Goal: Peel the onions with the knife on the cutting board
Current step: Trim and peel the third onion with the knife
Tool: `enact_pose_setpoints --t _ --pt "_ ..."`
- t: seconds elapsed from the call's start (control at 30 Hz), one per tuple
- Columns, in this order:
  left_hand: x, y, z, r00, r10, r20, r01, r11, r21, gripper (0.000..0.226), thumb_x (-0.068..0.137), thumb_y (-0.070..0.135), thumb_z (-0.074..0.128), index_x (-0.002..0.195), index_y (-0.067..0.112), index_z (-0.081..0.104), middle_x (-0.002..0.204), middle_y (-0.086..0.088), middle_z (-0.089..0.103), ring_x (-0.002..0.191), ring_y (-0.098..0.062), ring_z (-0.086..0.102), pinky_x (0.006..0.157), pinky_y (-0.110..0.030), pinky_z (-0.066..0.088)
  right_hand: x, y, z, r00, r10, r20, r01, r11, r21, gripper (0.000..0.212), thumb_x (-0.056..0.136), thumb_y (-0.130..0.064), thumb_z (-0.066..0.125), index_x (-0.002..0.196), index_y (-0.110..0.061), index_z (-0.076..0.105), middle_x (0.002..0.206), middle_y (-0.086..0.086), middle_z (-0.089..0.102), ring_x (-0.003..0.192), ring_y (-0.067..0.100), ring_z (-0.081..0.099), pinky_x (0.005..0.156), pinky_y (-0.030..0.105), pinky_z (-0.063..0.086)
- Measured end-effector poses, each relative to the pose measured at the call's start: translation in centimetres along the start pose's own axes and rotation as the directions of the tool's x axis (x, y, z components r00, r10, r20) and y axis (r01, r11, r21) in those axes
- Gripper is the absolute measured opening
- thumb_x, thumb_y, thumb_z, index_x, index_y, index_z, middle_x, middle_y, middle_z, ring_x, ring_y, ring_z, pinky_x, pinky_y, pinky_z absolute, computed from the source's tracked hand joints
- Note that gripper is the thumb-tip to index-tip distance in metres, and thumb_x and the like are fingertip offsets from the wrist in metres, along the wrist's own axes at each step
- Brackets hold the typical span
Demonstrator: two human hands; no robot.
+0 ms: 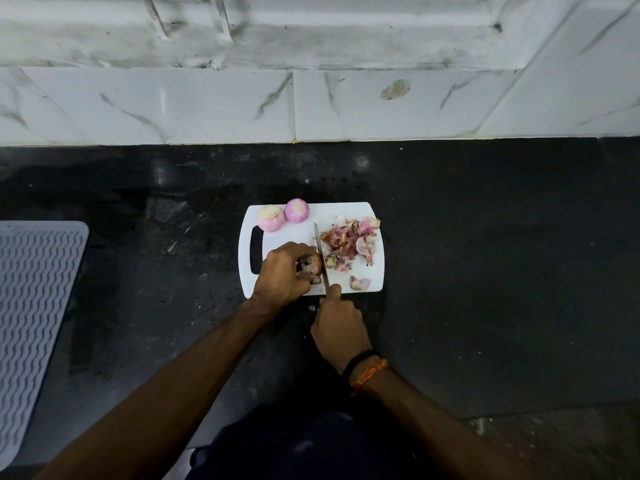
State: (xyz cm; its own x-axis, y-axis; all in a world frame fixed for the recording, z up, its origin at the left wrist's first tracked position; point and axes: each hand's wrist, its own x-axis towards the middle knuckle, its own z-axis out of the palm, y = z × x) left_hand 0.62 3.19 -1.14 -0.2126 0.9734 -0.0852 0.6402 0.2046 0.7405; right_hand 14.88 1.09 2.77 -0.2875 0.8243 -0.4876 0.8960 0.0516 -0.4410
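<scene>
Drying mat [34,306]: grey and wavy, at the left edge of the dark counter [485,271].
Cutting board [375,285]: white, handle hole at its left end.
Peeled onions [270,218]: two, touching, at the board's far left corner.
Left hand [282,271]: fingers curled round an unpeeled onion [311,265] near the board's near edge.
Knife [320,251]: blade pressed against the onion's right end.
Right hand [337,327]: wrapped tight round the handle.
Peels [349,244]: a pile on the board's right half.
Tip: I think the end is being cut off; hold the onion steady, keep fingertips tucked back, push straight down.
</scene>
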Motion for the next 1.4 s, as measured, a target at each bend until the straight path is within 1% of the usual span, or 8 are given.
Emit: enact_pose_setpoints --t 0.2,0.57,0.77,0.9,1.0,1.2,1.3,1.4 --pt "-0.1 0.0 0.3 0.999 -0.018 -0.027 0.018 1.0 0.0 0.055 0.068 0.009 0.088 0.12 0.007 0.07 0.116 -0.01 0.07 0.105 -0.027 0.065 0.09 -0.041 0.057 0.1 0.4 1.3 0.999 0.023 0.029 -0.022 1.0 -0.01 0.034 0.098 -0.016 0.045 0.13 -0.01 0.036 0.111 0.016 0.066 0.103 0.037 0.066 0.081 0.045 0.053" --pt "-0.5 0.5 0.2 0.995 -0.085 -0.056 0.085 0.996 -0.001 0.052 0.069 0.003 0.082 0.119 0.007 0.068 0.116 -0.009 0.069 0.105 -0.024 0.065 0.089 -0.037 0.057 -1.0 2.1 1.5 0.997 0.009 0.081 -0.001 0.994 -0.107 0.039 0.101 -0.024 0.047 0.133 -0.011 0.031 0.118 0.016 0.065 0.11 0.036 0.064 0.087 0.043 0.049" --pt "-0.7 0.5 0.3 0.995 -0.091 -0.049 0.091 0.996 -0.008 0.049 0.069 0.005 0.08 0.115 0.011 0.065 0.113 -0.006 0.069 0.101 -0.023 0.065 0.086 -0.039 0.059 -0.9 2.3 1.9 0.998 -0.003 0.061 0.012 0.987 -0.159 0.025 0.103 -0.021 0.039 0.126 -0.012 0.033 0.117 0.015 0.066 0.108 0.036 0.065 0.085 0.044 0.05" --pt "-1.4 0.1 0.5 0.996 -0.075 -0.038 0.073 0.996 -0.053 0.042 0.068 0.015 0.077 0.108 0.015 0.063 0.108 -0.002 0.067 0.099 -0.02 0.064 0.083 -0.042 0.059 -0.9 2.2 2.3 0.999 -0.012 0.036 0.019 0.98 -0.2 0.034 0.104 -0.025 0.041 0.133 -0.01 0.031 0.117 0.012 0.067 0.107 0.034 0.067 0.084 0.042 0.052" --pt "-1.8 0.2 0.5 0.996 -0.071 -0.046 0.066 0.994 -0.093 0.042 0.068 0.025 0.072 0.107 0.017 0.062 0.105 0.001 0.068 0.097 -0.019 0.065 0.083 -0.041 0.059 -0.9 2.3 2.0 1.0 -0.009 0.021 0.013 0.974 -0.227 0.029 0.105 -0.023 0.038 0.131 -0.01 0.034 0.118 0.012 0.067 0.109 0.032 0.066 0.083 0.039 0.052" --pt "-1.9 0.7 1.0 0.984 -0.132 -0.122 0.113 0.982 -0.153 0.044 0.069 -0.003 0.071 0.108 0.014 0.06 0.098 0.001 0.069 0.092 -0.017 0.064 0.081 -0.041 0.059 -0.9 2.5 1.4 1.0 -0.017 0.015 0.02 0.974 -0.224 0.022 0.101 -0.014 0.034 0.122 -0.01 0.037 0.115 0.015 0.067 0.108 0.036 0.066 0.082 0.042 0.051" --pt "-1.8 1.3 1.4 0.973 -0.168 -0.16 0.136 0.972 -0.192 0.04 0.07 -0.003 0.068 0.107 0.011 0.06 0.094 0.001 0.068 0.092 -0.019 0.065 0.081 -0.04 0.058 -1.1 2.6 1.7 0.999 -0.03 0.016 0.033 0.966 -0.255 0.025 0.101 -0.014 0.033 0.126 -0.01 0.036 0.115 0.014 0.067 0.107 0.035 0.067 0.082 0.042 0.052" --pt "-1.5 1.1 1.6 0.955 -0.212 -0.208 0.154 0.953 -0.262 0.036 0.072 0.007 0.072 0.106 0.011 0.06 0.092 0.002 0.07 0.089 -0.015 0.067 0.081 -0.039 0.058 -1.1 2.7 1.7 0.999 -0.031 0.024 0.036 0.964 -0.265 0.025 0.101 -0.013 0.033 0.126 -0.009 0.036 0.115 0.014 0.067 0.106 0.035 0.067 0.082 0.042 0.052"
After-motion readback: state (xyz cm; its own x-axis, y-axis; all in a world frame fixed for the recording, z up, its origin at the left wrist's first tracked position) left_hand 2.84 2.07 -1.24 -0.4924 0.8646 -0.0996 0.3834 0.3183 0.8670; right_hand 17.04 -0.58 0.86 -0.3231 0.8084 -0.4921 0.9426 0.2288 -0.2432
